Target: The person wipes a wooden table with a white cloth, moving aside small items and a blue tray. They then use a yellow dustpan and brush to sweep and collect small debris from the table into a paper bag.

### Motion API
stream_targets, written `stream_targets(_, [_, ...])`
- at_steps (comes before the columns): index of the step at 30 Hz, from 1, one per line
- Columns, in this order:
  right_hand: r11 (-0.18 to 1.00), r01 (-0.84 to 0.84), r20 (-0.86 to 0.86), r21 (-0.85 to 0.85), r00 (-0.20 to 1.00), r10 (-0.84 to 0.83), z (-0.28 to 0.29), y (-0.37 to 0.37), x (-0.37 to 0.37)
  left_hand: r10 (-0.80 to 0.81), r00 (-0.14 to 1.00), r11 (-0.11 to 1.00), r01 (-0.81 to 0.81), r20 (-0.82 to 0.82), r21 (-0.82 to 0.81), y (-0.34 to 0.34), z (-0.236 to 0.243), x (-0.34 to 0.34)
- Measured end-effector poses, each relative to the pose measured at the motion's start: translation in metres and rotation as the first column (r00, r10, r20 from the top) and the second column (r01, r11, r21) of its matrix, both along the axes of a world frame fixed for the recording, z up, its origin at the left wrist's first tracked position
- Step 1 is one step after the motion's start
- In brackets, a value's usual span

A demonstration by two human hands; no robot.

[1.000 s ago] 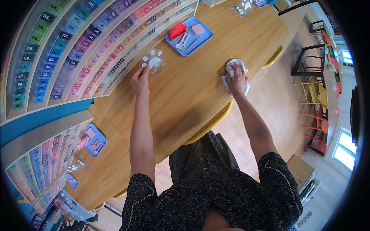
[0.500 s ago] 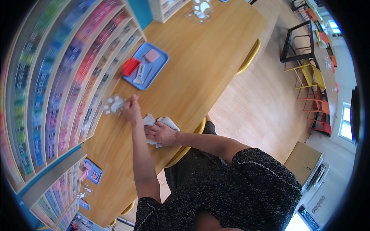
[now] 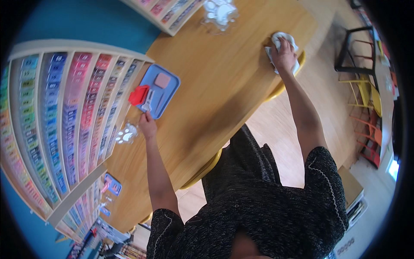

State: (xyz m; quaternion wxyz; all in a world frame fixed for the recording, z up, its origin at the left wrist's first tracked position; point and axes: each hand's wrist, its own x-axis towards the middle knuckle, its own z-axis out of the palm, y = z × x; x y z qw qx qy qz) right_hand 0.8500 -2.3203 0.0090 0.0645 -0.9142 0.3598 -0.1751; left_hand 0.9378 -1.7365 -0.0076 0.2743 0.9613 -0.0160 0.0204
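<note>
My left hand [image 3: 148, 125] is at the near edge of a blue tray [image 3: 169, 90], fingers closed on it. The tray holds a red item [image 3: 138, 95], a pink block [image 3: 162, 80] and a white tool [image 3: 149, 99]. A clear piece with a white paw shape [image 3: 126, 134] lies just below and left of that hand. My right hand [image 3: 283, 55] presses a crumpled white cloth [image 3: 279, 39] flat on the wooden table [image 3: 211, 82], near its right edge at the far end.
Racks of coloured compartments [image 3: 73, 121] line the left side. Another clear paw piece [image 3: 219, 14] lies at the far end; a second blue tray [image 3: 113, 184] sits lower left. Yellow chairs [image 3: 202, 170] edge the table. A black-framed table [image 3: 353, 69] and coloured folding chairs [image 3: 368, 129] stand right.
My right hand first moved left beside my left hand with the cloth, then out to the upper right. My left hand left the paw piece for the tray's edge. The view has shifted.
</note>
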Motion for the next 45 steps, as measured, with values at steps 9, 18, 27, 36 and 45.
stream_targets(9, [0.646,-0.656,-0.101,0.391,0.667,0.738,0.032,0.246,-0.068,0.088,0.996,0.972,-0.089,-0.016,-0.215,-0.013,0.014,-0.056])
stream_targets(18, [0.293,-0.895,-0.066,0.336,0.288,0.955,0.039,0.324,-0.007,0.193,0.967,0.885,-0.245,-0.167,-0.396,0.034,0.090,-0.158])
stream_targets(27, [0.209,-0.968,0.047,0.140,0.218,0.975,0.013,0.446,0.092,0.319,0.890,0.824,-0.430,-0.326,-0.369,0.077,0.110,-0.203])
stream_targets(36, [0.486,-0.851,0.049,0.198,0.504,0.862,0.023,0.352,0.100,0.220,0.933,0.873,-0.319,-0.285,-0.370,0.060,0.078,-0.188])
stream_targets(45, [0.582,-0.803,-0.019,0.125,0.585,0.811,0.007,0.311,0.190,0.154,0.959,0.873,-0.246,-0.240,-0.422,0.025,0.043,-0.143])
